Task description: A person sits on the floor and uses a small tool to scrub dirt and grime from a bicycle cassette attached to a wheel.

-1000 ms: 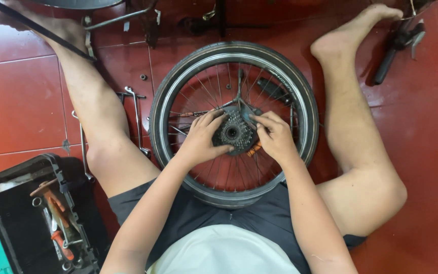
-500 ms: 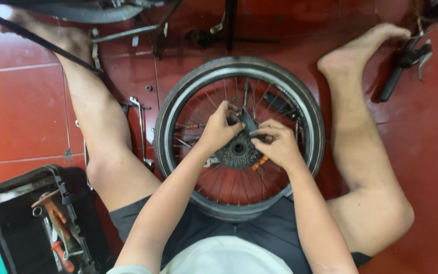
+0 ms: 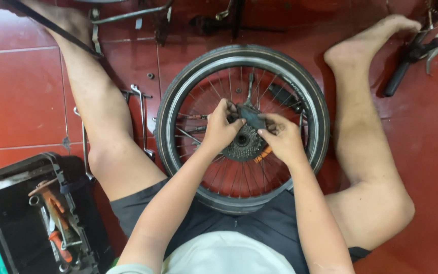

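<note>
A bicycle wheel with a black tyre and silver rim lies flat on the red tile floor between my bare legs. A toothed cassette sits on its hub. Both hands are over the hub. My left hand and my right hand together grip a dark grey flat tool just above the cassette. An orange piece shows beside the cassette under my right hand.
An open black toolbox with orange-handled tools stands at the lower left. Long metal wrenches lie on the floor left of the wheel. A black handlebar part lies at the upper right. Bike frame parts run along the top.
My hands rose from pressing on the cassette and now hold the dark tool above it. The view shifted slightly, so the wheel sits lower in the picture.
</note>
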